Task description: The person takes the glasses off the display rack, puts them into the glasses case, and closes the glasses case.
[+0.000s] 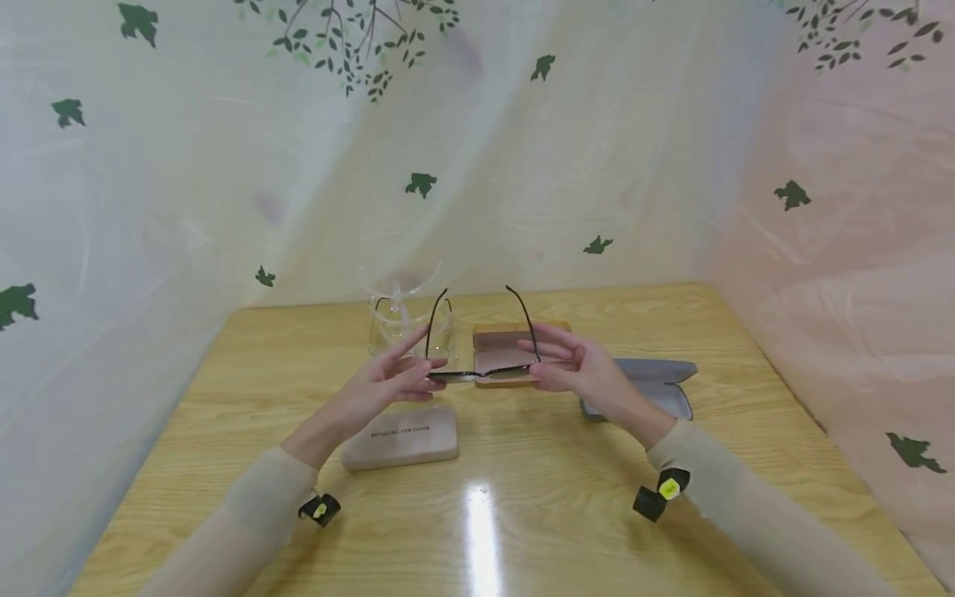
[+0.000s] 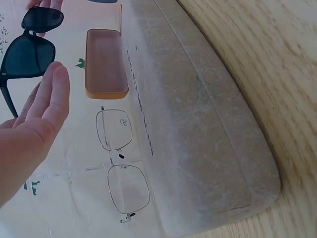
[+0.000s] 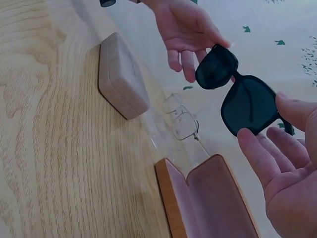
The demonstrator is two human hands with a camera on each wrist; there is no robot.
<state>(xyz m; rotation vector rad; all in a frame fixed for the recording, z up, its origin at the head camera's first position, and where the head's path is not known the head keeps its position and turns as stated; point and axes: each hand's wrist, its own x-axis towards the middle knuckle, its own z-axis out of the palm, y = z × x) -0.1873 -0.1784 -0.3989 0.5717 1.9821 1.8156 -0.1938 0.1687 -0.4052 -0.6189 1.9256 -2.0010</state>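
Black sunglasses with dark lenses are held up above the table, their arms unfolded and directed away from me in the head view. My left hand pinches them at the left end of the frame. At the right end, my right hand holds the frame between thumb and fingers. Below and behind them lies an orange-brown glasses case, open, with a pinkish lining. A closed beige case with printed lettering rests on the table beneath my left hand.
Thin metal-framed eyeglasses sit at the back left, by a clear plastic stand. An open grey case lies under my right forearm. The wooden table meets a leaf-printed curtain behind and at the sides.
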